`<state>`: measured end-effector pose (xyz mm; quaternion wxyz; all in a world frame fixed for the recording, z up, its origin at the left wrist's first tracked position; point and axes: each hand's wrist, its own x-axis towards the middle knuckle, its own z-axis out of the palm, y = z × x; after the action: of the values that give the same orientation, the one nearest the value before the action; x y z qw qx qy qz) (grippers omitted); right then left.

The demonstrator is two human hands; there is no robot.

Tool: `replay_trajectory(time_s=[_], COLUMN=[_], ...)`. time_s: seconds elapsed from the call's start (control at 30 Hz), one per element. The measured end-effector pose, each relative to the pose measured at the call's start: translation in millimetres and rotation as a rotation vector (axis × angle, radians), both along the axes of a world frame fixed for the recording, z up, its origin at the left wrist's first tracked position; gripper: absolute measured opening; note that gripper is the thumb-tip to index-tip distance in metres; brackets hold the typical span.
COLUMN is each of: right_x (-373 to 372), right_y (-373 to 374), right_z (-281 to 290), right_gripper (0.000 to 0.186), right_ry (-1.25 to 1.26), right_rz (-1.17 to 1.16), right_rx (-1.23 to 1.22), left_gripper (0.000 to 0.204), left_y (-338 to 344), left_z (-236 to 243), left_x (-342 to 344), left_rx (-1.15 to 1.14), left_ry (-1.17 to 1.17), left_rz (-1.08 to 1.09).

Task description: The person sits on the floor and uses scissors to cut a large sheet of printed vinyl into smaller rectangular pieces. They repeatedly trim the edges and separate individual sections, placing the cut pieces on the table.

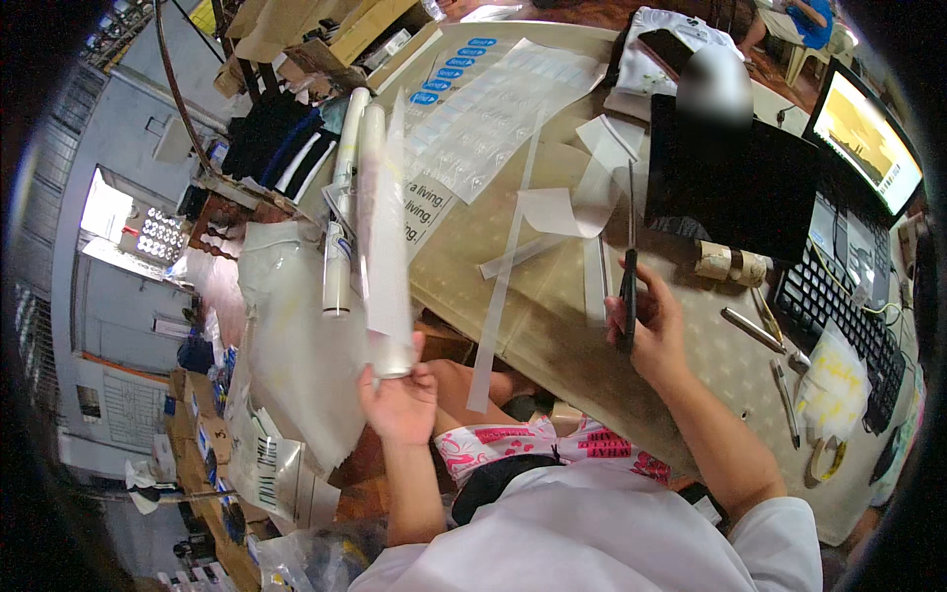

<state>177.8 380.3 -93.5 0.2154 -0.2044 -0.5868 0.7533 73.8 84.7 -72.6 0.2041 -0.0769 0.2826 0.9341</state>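
Note:
My left hand (400, 407) is closed around the lower end of a long white roll of sheet material (385, 266), tilted over the table's left edge; the roll is slightly blurred. A loose flap stands up along its upper part. In my right hand (653, 326) are scissors with black handles (628, 296), their blades pointing away from me and looking closed. Left of the scissors lie a curled white offcut (547, 212) and a long narrow translucent strip (500, 286), which hangs past the table's near edge. Beyond the roll lies a clear sheet with printed rows (483, 128).
A second wrapped roll (337, 271) lies left of mine. On the table's right are a laptop (853, 148), a black keyboard (838, 306), a dark flat panel (730, 187), tape rolls (730, 261), a metal cutter (752, 329) and a pen (785, 403). Boxes (345, 39) stand at the far left.

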Motion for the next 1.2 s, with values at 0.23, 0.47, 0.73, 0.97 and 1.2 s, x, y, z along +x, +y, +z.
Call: replay_trajectory(time_s=[0.23,0.47,0.73,0.97,1.2], right_x=[2,4,-4,25,21], right_y=[-1,3,2,34,16], right_z=[-5,-3,-2,-38,-29], right_gripper=[0.05,0.047,0.043,0.043,0.032], right_ry=[0.074,0.03,0.045,-0.013,0.025], right_rz=[-0.023,-0.065,-0.084,0.012,-0.184], right_rx=[-0.041,0.092,0.153,0.173,0.672], left_gripper=[0.065,0.034,0.014,0.028,0.014], left_y=[15,42,65,51,76], left_z=[-54,-76,-70,-82,-50], left_x=[28,72,39,84,87], left_rx=[-0.074,-0.842,-0.803,-0.812,-0.78], left_ry=[0.039,0.516,0.345,0.515,0.563], left_rz=[0.023,-0.13,0.07,-0.007,-0.035])
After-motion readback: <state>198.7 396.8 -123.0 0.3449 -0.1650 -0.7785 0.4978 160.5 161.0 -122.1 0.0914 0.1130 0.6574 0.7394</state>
